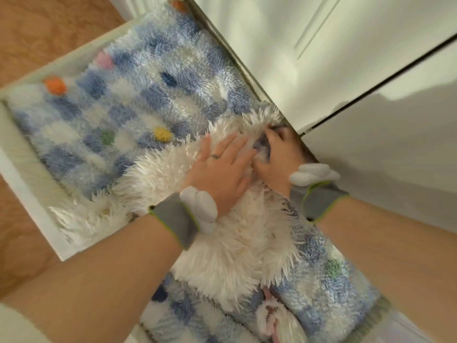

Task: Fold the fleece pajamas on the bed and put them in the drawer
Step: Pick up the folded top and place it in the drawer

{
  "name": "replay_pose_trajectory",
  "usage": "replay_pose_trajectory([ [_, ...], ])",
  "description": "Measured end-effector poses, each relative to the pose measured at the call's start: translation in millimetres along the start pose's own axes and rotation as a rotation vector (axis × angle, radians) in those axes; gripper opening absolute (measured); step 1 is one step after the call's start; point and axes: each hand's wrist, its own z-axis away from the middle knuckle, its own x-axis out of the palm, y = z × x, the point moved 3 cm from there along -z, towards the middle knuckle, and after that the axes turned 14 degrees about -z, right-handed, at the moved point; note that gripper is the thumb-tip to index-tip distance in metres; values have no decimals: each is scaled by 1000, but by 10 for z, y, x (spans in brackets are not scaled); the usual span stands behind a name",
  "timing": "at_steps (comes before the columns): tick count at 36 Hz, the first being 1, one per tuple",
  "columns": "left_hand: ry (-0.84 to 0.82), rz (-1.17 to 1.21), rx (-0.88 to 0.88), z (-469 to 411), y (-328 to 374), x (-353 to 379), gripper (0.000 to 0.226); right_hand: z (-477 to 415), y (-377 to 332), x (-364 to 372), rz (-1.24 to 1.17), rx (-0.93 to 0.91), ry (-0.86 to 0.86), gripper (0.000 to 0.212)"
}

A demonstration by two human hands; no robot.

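- So the fleece pajamas (148,95) are already lying in the open drawer (27,191). The blue-and-white checks fill it pretty much wall to wall, and the white shaggy trim (235,243) is piled on top at the near end.
- Left hand (220,167) lies flat on the trim, fingers straight, squashing the fluff down.
- Right hand (274,154) has its fingers curled into a fold of fleece right against the cabinet front (371,169). Looks like it's pinching that bit and tucking it in.
- Biggest risk imo: this stuff is puffy. Let go and it probably springs up above the drawer rim, then catches on the cabinet front when the drawer slides in.
- That tucked corner sits right by the frame, so fleece could jam there. Fingers could get nipped too if the drawer moves with the right hand down in it.
- The near end seems to spill past the drawer edge, though I can't tell for sure. If it does, it drags or comes unfolded.
- The orange pom-pom (55,85) sits close to the drawer wall and could snag.
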Motion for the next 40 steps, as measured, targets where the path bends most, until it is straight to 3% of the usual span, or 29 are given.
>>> replay_pose_trajectory([
  [2, 182, 52, -41, 209, -47, -59, 51, 74, -46, -50, -111, -125, 91, 71],
  [3, 188, 72, -67, 332, -55, -61, 52, 92, -72, -37, -132, -125, 66, 73],
  [6, -11, 25, -112, 621, 27, 54, 73, -18, -41, 170, -67, -13, -141, 84],
  [10, -388, -49, -79, 655, 128, 361, 95, -201, 55, 419, 129, -13, -165, 84],
  [14, -455, 32, -114, 449, 208, 471, 98, -252, 78, 377, 183, -58, -180, 71],
  [17, -408, 0, -116, 436, 227, 418, 95, -1, 4, 229, 6, -95, -90, 72],
  [22, -105, 15, -5, 829, 169, 158, 76, 1253, -78, 307, -107, -81, -96, 76],
  [25, -195, -82, 121, 1062, 165, 254, 78, 1753, 45, 561, -83, 50, -242, 77],
  [30, -370, -154, 94, 1072, 213, 525, 81, 1872, 331, 992, 187, 106, -278, 94],
  [32, -414, -141, 66, 1029, 257, 608, 80, 1783, 419, 1118, 349, 108, -384, 88],
  [34, -438, -144, 47, 1004, 296, 724, 81, 1742, 546, 1252, 326, 154, -483, 81],
  [37, -410, -169, 41, 992, 334, 690, 82, 1757, 491, 1108, 237, 115, -439, 82],
  [40, -352, -227, 34, 1020, 330, 603, 86, 2010, 466, 938, 153, -10, -285, 81],
])
